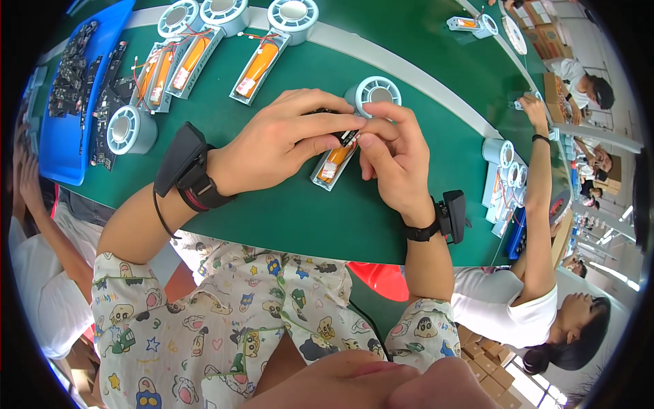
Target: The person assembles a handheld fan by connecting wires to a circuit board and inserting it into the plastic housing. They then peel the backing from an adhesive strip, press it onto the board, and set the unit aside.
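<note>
In the middle of the bench lies a light-blue handheld fan housing with a round slotted head (pixel 377 93) and an orange battery (pixel 334 165) in its open handle. Over the handle, my left hand (pixel 289 133) pinches a small black circuit board (pixel 349 137) between thumb and fingers. My right hand (pixel 395 153) meets it from the other side, its thumb and bent fingers closed on the board's end near the red wires. The fingers cover much of the board and the upper handle, so I cannot tell whether the board touches the housing.
Left of my hands, several similar fan housings (pixel 261 66) lie on the green bench (pixel 286 218). A blue tray (pixel 61 160) at far left holds many black circuit boards (pixel 68 85); more lie beside it. More housings (pixel 501 153) sit at right, near a co-worker's outstretched arm (pixel 538 170).
</note>
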The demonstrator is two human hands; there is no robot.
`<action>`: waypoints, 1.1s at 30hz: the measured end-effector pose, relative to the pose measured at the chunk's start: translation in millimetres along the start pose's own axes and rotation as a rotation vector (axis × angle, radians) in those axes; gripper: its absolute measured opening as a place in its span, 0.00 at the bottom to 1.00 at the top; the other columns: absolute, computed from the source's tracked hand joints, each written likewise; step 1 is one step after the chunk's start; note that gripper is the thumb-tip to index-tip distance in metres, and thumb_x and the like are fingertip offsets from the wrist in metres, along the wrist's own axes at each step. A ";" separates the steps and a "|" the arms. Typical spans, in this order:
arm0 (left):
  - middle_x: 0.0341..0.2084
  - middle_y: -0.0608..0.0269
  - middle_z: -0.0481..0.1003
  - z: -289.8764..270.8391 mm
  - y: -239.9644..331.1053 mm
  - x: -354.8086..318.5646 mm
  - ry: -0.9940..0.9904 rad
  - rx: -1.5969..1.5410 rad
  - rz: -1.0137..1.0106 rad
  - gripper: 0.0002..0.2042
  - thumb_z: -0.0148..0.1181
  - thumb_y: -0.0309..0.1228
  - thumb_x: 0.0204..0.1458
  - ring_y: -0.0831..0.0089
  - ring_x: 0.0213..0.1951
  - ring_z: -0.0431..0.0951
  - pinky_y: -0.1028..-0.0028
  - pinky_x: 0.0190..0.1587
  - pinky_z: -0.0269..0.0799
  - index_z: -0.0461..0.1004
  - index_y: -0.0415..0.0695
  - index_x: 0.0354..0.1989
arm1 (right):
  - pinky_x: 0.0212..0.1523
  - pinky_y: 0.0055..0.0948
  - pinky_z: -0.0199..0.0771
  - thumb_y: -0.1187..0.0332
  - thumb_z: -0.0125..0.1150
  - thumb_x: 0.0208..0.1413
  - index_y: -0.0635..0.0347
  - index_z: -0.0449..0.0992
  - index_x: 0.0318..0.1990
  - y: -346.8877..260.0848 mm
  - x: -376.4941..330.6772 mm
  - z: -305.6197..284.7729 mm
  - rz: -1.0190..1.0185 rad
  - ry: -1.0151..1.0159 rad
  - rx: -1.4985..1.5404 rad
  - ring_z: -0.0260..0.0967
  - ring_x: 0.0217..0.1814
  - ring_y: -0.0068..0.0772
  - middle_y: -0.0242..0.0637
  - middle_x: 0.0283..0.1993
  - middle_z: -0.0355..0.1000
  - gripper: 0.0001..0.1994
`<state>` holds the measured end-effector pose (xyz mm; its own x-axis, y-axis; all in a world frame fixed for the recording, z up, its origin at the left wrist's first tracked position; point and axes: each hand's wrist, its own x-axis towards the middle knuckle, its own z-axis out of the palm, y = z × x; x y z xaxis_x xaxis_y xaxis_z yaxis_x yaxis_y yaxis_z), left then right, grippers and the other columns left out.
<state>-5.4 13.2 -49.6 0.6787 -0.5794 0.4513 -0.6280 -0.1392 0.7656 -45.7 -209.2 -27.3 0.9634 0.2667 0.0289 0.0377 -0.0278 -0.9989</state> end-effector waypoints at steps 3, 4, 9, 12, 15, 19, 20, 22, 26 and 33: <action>0.49 0.60 0.77 -2.4 -2.1 -3.4 0.057 0.022 0.015 0.17 0.65 0.24 0.55 0.58 0.51 0.76 0.63 0.56 0.68 0.80 0.48 0.54 | 0.24 0.17 0.67 0.82 0.54 0.66 0.64 0.65 0.61 0.4 5.6 5.4 -0.002 -0.002 -0.081 0.66 0.24 0.16 0.39 0.44 0.79 0.17; 0.49 0.60 0.77 -2.9 2.3 -2.2 0.075 -0.020 0.041 0.17 0.65 0.24 0.55 0.58 0.51 0.76 0.63 0.56 0.68 0.80 0.48 0.54 | 0.24 0.17 0.68 0.81 0.54 0.66 0.64 0.66 0.60 -0.1 3.1 7.0 -0.001 -0.011 -0.120 0.67 0.24 0.16 0.39 0.45 0.79 0.17; 0.41 0.62 0.75 -3.1 18.4 -1.0 0.079 0.353 0.087 0.20 0.67 0.24 0.48 0.61 0.44 0.74 0.63 0.50 0.66 0.81 0.48 0.53 | 0.27 0.19 0.72 0.81 0.54 0.66 0.64 0.68 0.57 -16.9 -0.9 7.0 0.046 0.002 -0.214 0.72 0.29 0.19 0.40 0.45 0.79 0.14; 0.40 0.63 0.74 0.3 20.4 -4.5 0.097 0.423 0.099 0.21 0.67 0.24 0.47 0.62 0.43 0.74 0.63 0.49 0.66 0.81 0.48 0.52 | 0.29 0.20 0.74 0.81 0.55 0.65 0.65 0.69 0.55 -18.9 -5.5 11.8 0.054 -0.009 -0.232 0.75 0.31 0.20 0.40 0.45 0.79 0.13; 0.39 0.64 0.73 6.4 20.4 -4.0 0.111 0.463 0.121 0.21 0.66 0.24 0.46 0.62 0.43 0.74 0.62 0.49 0.66 0.81 0.49 0.52 | 0.31 0.21 0.76 0.82 0.55 0.65 0.65 0.68 0.54 -15.6 -8.1 12.0 0.030 0.013 -0.227 0.77 0.33 0.22 0.41 0.45 0.79 0.12; 0.40 0.64 0.73 8.7 19.3 -3.1 0.121 0.534 0.145 0.23 0.66 0.25 0.45 0.63 0.43 0.73 0.62 0.48 0.65 0.81 0.49 0.53 | 0.33 0.22 0.78 0.82 0.55 0.65 0.66 0.68 0.54 -21.8 -5.9 11.6 0.147 0.023 -0.115 0.78 0.35 0.24 0.42 0.45 0.79 0.12; 0.40 0.64 0.73 9.2 19.3 -3.7 0.121 0.555 0.151 0.23 0.65 0.26 0.44 0.63 0.42 0.74 0.62 0.48 0.65 0.81 0.48 0.53 | 0.33 0.22 0.78 0.82 0.55 0.65 0.66 0.68 0.54 -23.5 -5.4 11.2 0.146 0.024 -0.114 0.78 0.35 0.24 0.42 0.45 0.79 0.12; 0.40 0.64 0.73 10.0 20.1 -5.4 0.119 0.599 0.163 0.24 0.65 0.27 0.43 0.64 0.42 0.74 0.62 0.48 0.65 0.81 0.47 0.54 | 0.34 0.22 0.78 0.82 0.54 0.65 0.65 0.67 0.54 -26.8 -4.8 10.5 0.210 0.020 -0.090 0.79 0.36 0.26 0.42 0.45 0.79 0.12; 0.40 0.64 0.73 9.4 24.8 -7.2 0.113 0.654 0.182 0.24 0.63 0.28 0.43 0.65 0.41 0.74 0.62 0.48 0.65 0.81 0.45 0.54 | 0.34 0.22 0.78 0.83 0.54 0.66 0.65 0.66 0.54 -21.6 -6.2 11.1 0.207 0.023 -0.026 0.80 0.37 0.27 0.43 0.46 0.79 0.12; 0.40 0.65 0.74 10.4 22.5 -8.0 0.124 0.700 0.209 0.22 0.63 0.30 0.45 0.66 0.41 0.75 0.63 0.48 0.65 0.81 0.46 0.53 | 0.34 0.22 0.78 0.83 0.55 0.65 0.64 0.66 0.52 -24.3 -6.1 14.2 0.248 0.075 0.029 0.81 0.37 0.28 0.46 0.48 0.80 0.11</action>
<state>-28.9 6.4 -40.7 0.5302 -0.5606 0.6361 -0.8166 -0.5395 0.2052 -56.3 -196.5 -3.7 0.9593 0.1828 -0.2153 -0.2086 -0.0550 -0.9764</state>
